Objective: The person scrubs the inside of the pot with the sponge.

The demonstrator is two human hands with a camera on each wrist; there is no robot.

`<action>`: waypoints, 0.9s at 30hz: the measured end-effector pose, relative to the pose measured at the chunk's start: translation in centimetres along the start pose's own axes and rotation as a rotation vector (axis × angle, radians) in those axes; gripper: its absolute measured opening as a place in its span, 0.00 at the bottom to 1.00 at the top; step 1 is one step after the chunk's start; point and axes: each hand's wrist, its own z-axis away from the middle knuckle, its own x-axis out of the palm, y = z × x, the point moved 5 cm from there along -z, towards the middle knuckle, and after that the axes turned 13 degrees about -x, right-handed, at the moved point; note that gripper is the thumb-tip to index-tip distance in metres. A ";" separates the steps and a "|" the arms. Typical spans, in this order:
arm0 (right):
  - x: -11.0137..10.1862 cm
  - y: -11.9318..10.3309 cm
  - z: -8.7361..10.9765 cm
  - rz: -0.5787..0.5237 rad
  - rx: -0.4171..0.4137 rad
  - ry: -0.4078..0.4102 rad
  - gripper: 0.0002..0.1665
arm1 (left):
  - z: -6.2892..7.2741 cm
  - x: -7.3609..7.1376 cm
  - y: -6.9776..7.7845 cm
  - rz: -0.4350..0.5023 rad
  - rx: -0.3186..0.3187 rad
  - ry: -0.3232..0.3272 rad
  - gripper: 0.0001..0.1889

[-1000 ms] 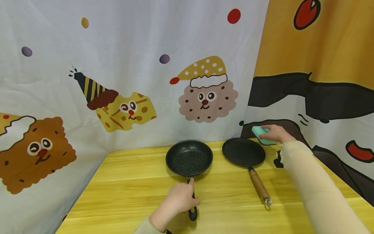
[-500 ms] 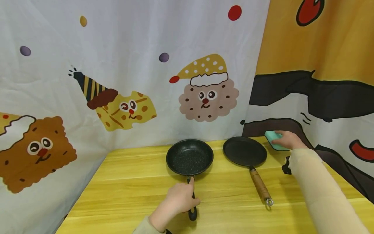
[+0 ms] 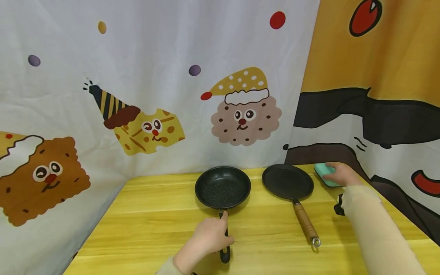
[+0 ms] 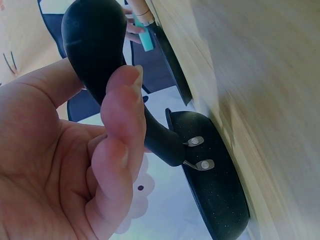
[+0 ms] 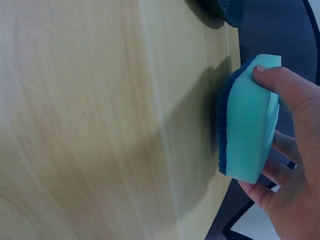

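My left hand [image 3: 209, 237] grips the black handle [image 4: 95, 45] of a deep, speckled frying pan [image 3: 222, 188], which stands on the table. In the left wrist view the fingers [image 4: 122, 115] curl round that handle. At the table's far right my right hand [image 3: 343, 175] pinches a teal sponge [image 5: 250, 125] between thumb and fingers. Its dark blue scouring side faces down, just above or at the tabletop; the exact gap is hard to tell. Left of the sponge lies a flat black crepe pan [image 3: 288, 181] with a wooden handle [image 3: 305, 221].
The yellow wood-grain table [image 3: 151, 217] ends at the back against a white curtain [image 3: 154, 57] printed with cartoon biscuits. A yellow and dark patterned part of the backdrop [image 3: 364, 76] hangs at the right.
My right hand has carried the sponge rightward and down, from beside the crepe pan's rim to the table's far right corner. The left hand and both pans stay in place.
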 end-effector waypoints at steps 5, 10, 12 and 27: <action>0.4 0.1 0.1 -0.005 0.011 -0.035 0.45 | 0.1 -0.1 0.1 -0.001 -0.007 -0.002 0.39; 0.7 0.2 0.2 -0.009 0.033 -0.065 0.47 | 0.1 -0.1 0.1 0.001 -0.011 -0.003 0.39; 1.0 0.5 0.2 -0.015 0.041 -0.077 0.47 | 0.1 -0.1 0.2 0.000 -0.008 -0.001 0.39; 1.3 0.0 0.2 -0.034 0.039 -0.158 0.46 | 0.1 -0.1 0.2 0.011 -0.006 0.011 0.40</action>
